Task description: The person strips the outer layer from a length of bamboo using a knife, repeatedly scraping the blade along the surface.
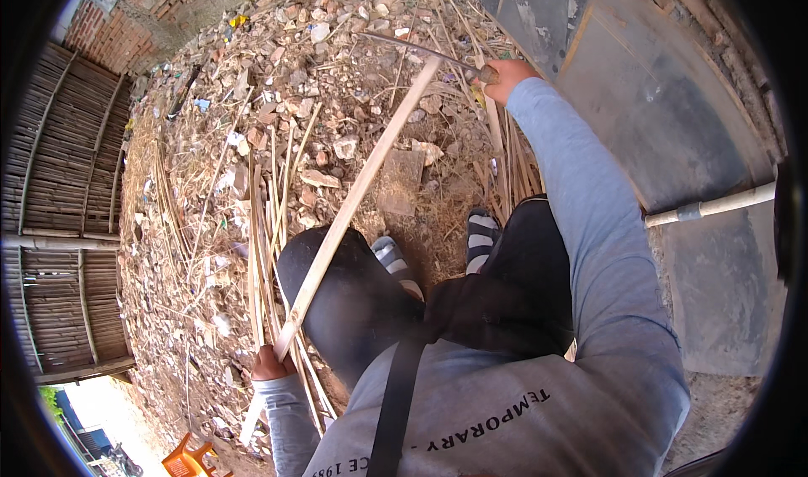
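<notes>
Rubble-strewn ground (pixel 337 82) beside a bamboo fence (pixel 63 225); left hand (pixel 271 365) grips a bamboo strip (pixel 353 199), right hand (pixel 509 75) clamps a knife (pixel 421 50).

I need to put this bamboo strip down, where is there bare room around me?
Barest: the grey slab right of the right hand, above the white pipe. Some dirt shows ahead of the sandalled feet. The rubble and the loose strips by the left hand are crowded.
</notes>
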Demonstrator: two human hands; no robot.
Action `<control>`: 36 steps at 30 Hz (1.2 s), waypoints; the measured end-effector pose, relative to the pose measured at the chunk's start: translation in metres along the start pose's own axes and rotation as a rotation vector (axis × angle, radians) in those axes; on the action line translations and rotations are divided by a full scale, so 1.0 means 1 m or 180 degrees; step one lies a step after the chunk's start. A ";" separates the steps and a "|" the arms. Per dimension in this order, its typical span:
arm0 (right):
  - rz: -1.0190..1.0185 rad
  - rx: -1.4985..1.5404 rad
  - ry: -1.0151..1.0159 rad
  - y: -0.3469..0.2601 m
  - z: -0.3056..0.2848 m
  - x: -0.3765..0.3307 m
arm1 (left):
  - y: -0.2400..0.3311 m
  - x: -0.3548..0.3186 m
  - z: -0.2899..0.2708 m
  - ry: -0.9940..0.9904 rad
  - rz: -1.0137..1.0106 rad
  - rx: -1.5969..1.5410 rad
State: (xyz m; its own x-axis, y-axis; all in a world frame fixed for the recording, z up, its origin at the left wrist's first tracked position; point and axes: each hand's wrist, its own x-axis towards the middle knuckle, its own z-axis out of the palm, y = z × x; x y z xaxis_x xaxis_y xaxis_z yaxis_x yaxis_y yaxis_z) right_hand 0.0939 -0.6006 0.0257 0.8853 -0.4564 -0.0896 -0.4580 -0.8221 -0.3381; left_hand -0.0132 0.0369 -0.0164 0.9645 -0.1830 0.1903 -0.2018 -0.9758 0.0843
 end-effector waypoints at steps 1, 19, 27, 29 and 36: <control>-0.0007 0.0000 0.0030 0.003 -0.003 0.002 | -0.004 0.002 0.002 0.0029 0.0005 -0.0009; -0.0820 -0.0296 -0.0438 -0.032 -0.011 -0.029 | 0.020 0.008 -0.016 -0.0403 -0.0067 -0.0412; -0.1215 -0.0233 -0.0580 -0.064 0.011 -0.044 | 0.032 0.010 -0.027 -0.0774 -0.0050 -0.0600; -0.1239 -0.0245 -0.0542 -0.079 0.012 -0.055 | 0.035 0.007 -0.030 -0.0843 -0.0199 -0.0503; -0.0676 0.0257 0.0106 -0.038 0.041 -0.024 | 0.030 0.012 -0.015 -0.0782 -0.0035 -0.0685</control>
State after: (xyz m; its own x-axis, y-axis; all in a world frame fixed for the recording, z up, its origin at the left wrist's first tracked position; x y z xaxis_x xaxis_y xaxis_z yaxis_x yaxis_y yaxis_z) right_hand 0.0938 -0.5443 0.0026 0.9573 -0.2882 0.0221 -0.2527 -0.8716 -0.4201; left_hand -0.0103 0.0071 0.0031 0.9738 -0.2216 -0.0512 -0.1972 -0.9350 0.2949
